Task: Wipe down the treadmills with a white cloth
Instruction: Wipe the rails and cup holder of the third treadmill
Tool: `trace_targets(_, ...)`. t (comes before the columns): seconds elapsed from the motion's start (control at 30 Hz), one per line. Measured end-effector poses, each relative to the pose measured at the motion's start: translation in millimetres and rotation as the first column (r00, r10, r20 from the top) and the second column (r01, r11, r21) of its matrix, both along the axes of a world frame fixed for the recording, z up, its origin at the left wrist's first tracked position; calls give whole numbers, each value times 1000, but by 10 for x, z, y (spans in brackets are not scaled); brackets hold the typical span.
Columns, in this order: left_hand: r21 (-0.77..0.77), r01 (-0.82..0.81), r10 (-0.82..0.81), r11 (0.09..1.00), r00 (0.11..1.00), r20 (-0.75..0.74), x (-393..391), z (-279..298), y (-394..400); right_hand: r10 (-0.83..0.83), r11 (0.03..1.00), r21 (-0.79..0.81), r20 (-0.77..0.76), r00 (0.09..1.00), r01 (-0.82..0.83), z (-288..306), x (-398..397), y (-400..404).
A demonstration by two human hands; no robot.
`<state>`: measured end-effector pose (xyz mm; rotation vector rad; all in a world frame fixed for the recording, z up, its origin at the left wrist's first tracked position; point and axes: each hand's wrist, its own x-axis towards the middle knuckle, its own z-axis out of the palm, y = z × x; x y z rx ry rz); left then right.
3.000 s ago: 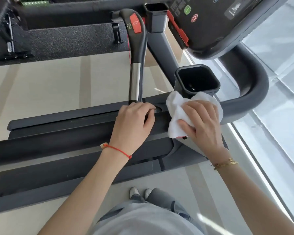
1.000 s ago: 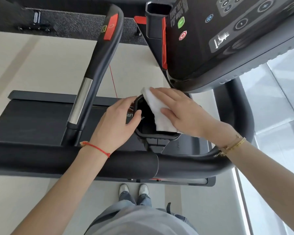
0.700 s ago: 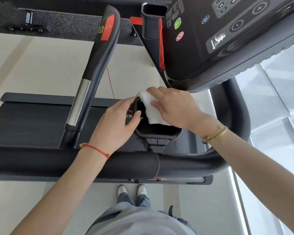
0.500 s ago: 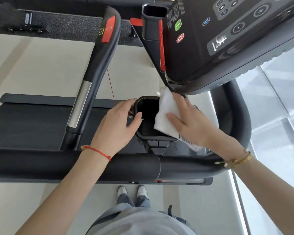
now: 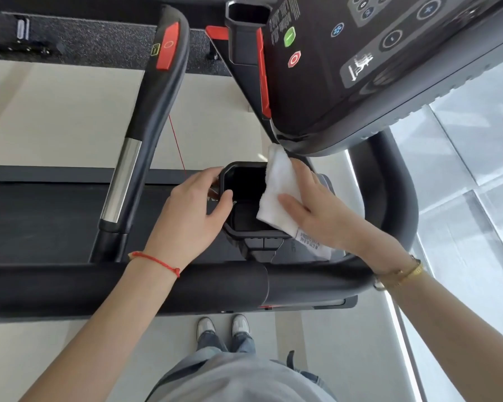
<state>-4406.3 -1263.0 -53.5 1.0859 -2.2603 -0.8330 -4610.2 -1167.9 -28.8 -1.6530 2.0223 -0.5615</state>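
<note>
Leftmost, the left hand [image 5: 190, 211] grips the near-left rim of the treadmill's cup holder [image 5: 246, 232] (thumb hooked inside); rightward, the right hand [image 5: 321, 211] presses the white cloth [image 5: 279, 190] with straight fingers against the holder's right edge

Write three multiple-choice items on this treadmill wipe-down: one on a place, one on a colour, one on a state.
1. Where does the white cloth lie?
A. on the belt
B. over the right rim of the cup holder
C. on the floor

2. What colour is the cord on the left wrist?
A. red
B. blue
C. green

3. How does the right hand act on the cloth?
A. presses it with straight fingers
B. hangs clear of it
C. wrings it in a fist

Key: B, the cloth drapes across that rim; A, a red cord circles the wrist; A, the fingers lie flat on the cloth.
</note>
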Motion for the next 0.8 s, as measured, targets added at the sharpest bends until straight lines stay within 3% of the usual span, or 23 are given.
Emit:
trace_targets(0.17, 8, -8, 8, 1000, 1000, -4, -7, 8, 8, 58, 998, 0, -105, 993, -59, 35, 31, -18)
trace_targets(0.4, -2, -23, 23, 1000, 1000, -4, -23, 5, 7, 269, 962, 38, -322, 908, -271, 164, -12, -331)
trace_targets(0.53, -4, -25, 25, 1000, 1000, -7, -27, 19, 11, 339, 926, 75, -600, 725, -371, 142, 102, -552)
trace_targets(0.63, -1, -32, 32, 1000, 999, 6, -29, 24, 13, 343, 917, 110, -708, 617, -384, 108, 215, -723)
trace_targets(0.7, 12, -33, 33, 999, 999, 11, -20, 23, 12, 334, 919, 104, -717, 612, -379, 97, 224, -742)
trace_targets(0.8, 24, -35, 35, 999, 999, 7, -9, 25, 13, 299, 935, 50, -647, 701, -352, 122, 133, -627)
